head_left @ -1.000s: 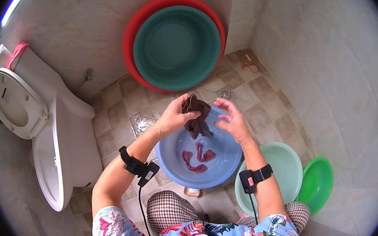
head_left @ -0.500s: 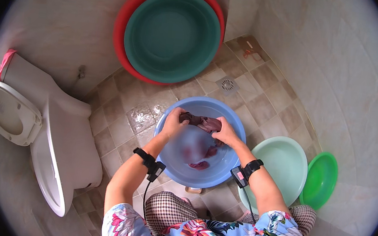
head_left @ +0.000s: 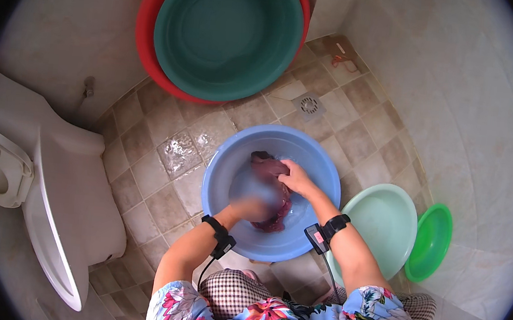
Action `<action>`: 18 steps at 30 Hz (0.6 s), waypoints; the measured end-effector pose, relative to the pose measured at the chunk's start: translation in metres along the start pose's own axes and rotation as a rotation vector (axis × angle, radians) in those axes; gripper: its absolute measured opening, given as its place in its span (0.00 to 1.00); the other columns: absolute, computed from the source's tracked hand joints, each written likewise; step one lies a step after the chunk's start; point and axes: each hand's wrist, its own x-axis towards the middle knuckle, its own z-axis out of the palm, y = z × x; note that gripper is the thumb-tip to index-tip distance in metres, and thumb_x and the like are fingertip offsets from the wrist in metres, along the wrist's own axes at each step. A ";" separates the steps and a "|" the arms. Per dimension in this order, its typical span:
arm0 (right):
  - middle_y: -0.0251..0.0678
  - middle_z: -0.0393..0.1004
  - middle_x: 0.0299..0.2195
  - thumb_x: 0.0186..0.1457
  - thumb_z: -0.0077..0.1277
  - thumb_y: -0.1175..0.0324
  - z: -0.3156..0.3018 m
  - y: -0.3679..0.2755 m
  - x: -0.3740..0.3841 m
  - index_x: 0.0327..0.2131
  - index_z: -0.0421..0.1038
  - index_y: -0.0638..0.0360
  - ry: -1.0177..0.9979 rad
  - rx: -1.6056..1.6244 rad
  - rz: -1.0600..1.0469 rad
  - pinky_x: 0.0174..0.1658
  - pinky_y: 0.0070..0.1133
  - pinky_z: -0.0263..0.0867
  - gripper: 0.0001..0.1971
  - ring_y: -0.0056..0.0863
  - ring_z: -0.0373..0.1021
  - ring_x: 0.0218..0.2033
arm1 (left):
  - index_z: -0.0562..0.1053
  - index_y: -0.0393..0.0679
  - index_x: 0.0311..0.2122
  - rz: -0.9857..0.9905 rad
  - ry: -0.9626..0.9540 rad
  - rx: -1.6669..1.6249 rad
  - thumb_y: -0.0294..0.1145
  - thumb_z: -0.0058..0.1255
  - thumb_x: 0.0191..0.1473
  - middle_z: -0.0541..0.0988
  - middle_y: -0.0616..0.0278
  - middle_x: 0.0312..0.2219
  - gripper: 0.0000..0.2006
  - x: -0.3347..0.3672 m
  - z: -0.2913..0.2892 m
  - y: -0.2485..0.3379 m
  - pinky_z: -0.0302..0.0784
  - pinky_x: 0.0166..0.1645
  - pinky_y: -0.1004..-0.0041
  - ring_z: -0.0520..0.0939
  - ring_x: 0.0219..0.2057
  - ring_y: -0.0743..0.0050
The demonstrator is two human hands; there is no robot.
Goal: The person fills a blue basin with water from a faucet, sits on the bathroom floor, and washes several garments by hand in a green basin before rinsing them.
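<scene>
- Maroon and dark-brown soft cloth (head_left: 271,170) lies crumpled near the middle of our round blue plastic basin (head_left: 209,186), its folds running from a dark upper end to a redder lower end; whether it is one piece or several, we cannot tell.
- Our bare right hand (head_left: 296,179) grips the cloth's upper right with thumb and bent fingers, the forearm slanting up and leftward across the basin's right rim.
- Our bare left hand (head_left: 252,208), blurred, sits lower, at the cloth's lower left; we cannot tell whether its fingers are open or closed.
- Both our forearms angle inward, each wearing a black strapped device (head_left: 317,238).
</scene>
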 end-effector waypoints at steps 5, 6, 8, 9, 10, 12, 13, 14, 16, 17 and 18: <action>0.44 0.59 0.46 0.45 0.48 0.73 0.054 0.050 -0.003 0.56 0.55 0.47 0.379 -0.641 0.032 0.46 0.39 0.59 0.32 0.46 0.58 0.46 | 0.65 0.44 0.51 -0.431 0.549 -0.153 0.34 0.49 0.44 0.72 0.42 0.39 0.25 -0.012 -0.045 0.020 0.66 0.53 0.61 0.71 0.45 0.42; 0.42 0.59 0.47 0.48 0.46 0.68 0.070 0.062 -0.001 0.57 0.55 0.45 0.430 -0.776 0.024 0.49 0.41 0.56 0.29 0.44 0.57 0.47 | 0.64 0.44 0.52 -0.327 0.650 -0.107 0.34 0.49 0.45 0.72 0.41 0.40 0.26 -0.005 -0.041 0.017 0.65 0.53 0.60 0.70 0.46 0.41; 0.41 0.58 0.49 0.51 0.42 0.62 0.088 0.083 0.000 0.57 0.55 0.46 0.273 -0.942 -0.149 0.53 0.42 0.51 0.27 0.45 0.54 0.51 | 0.61 0.45 0.54 -0.129 0.843 -0.017 0.33 0.49 0.45 0.70 0.38 0.42 0.27 0.014 -0.018 0.000 0.65 0.53 0.60 0.67 0.49 0.39; 0.41 0.57 0.51 0.52 0.41 0.61 0.086 0.078 0.001 0.57 0.55 0.48 0.224 -0.997 -0.212 0.54 0.41 0.49 0.27 0.45 0.53 0.52 | 0.74 0.43 0.37 -0.083 1.065 0.154 0.32 0.45 0.46 0.77 0.56 0.33 0.12 0.015 -0.010 0.002 0.69 0.47 0.58 0.75 0.39 0.55; 0.41 0.55 0.53 0.52 0.40 0.60 0.078 0.074 0.002 0.57 0.55 0.49 0.176 -1.051 -0.276 0.55 0.41 0.48 0.27 0.46 0.51 0.54 | 0.74 0.43 0.37 -0.140 1.042 0.108 0.32 0.45 0.46 0.77 0.57 0.33 0.12 0.014 -0.008 -0.003 0.68 0.48 0.58 0.75 0.39 0.55; 0.42 0.54 0.55 0.52 0.41 0.60 0.073 0.069 0.000 0.53 0.59 0.52 0.295 -1.044 -0.268 0.57 0.41 0.45 0.24 0.45 0.49 0.56 | 0.74 0.45 0.37 -0.223 0.994 0.010 0.31 0.45 0.45 0.77 0.58 0.32 0.12 0.014 -0.012 0.004 0.67 0.50 0.59 0.75 0.40 0.56; 0.42 0.54 0.56 0.50 0.43 0.62 0.082 0.064 0.000 0.49 0.64 0.55 0.448 -0.973 -0.203 0.58 0.41 0.43 0.22 0.45 0.48 0.58 | 0.74 0.45 0.37 -0.204 1.001 -0.304 0.30 0.45 0.44 0.77 0.59 0.33 0.12 0.018 -0.006 -0.005 0.66 0.51 0.60 0.75 0.39 0.57; 0.42 0.55 0.56 0.49 0.46 0.63 0.090 0.061 -0.001 0.45 0.68 0.58 0.600 -0.899 -0.135 0.59 0.40 0.41 0.19 0.44 0.47 0.59 | 0.73 0.45 0.38 -0.188 1.027 -0.616 0.29 0.46 0.44 0.77 0.60 0.33 0.13 0.018 -0.006 -0.006 0.66 0.52 0.61 0.75 0.39 0.59; 0.43 0.54 0.57 0.51 0.41 0.61 0.092 0.060 -0.003 0.55 0.58 0.55 0.307 -1.137 -0.205 0.59 0.39 0.43 0.26 0.42 0.47 0.59 | 0.73 0.44 0.38 -0.240 0.996 -0.964 0.29 0.47 0.43 0.77 0.60 0.33 0.13 0.021 -0.004 -0.006 0.64 0.53 0.61 0.75 0.39 0.60; 0.43 0.55 0.56 0.51 0.42 0.61 0.085 0.062 -0.004 0.54 0.59 0.55 0.181 -1.122 -0.325 0.59 0.39 0.43 0.26 0.41 0.48 0.59 | 0.73 0.44 0.39 -0.225 1.004 -1.089 0.29 0.47 0.43 0.76 0.60 0.33 0.14 0.021 -0.003 -0.003 0.63 0.54 0.61 0.75 0.39 0.60; 0.42 0.56 0.56 0.50 0.42 0.62 0.077 0.064 -0.003 0.53 0.60 0.56 0.054 -1.096 -0.453 0.58 0.40 0.43 0.25 0.41 0.48 0.59 | 0.72 0.43 0.39 -0.213 1.018 -1.209 0.29 0.48 0.43 0.76 0.60 0.33 0.14 0.016 -0.008 0.006 0.62 0.54 0.60 0.75 0.39 0.60</action>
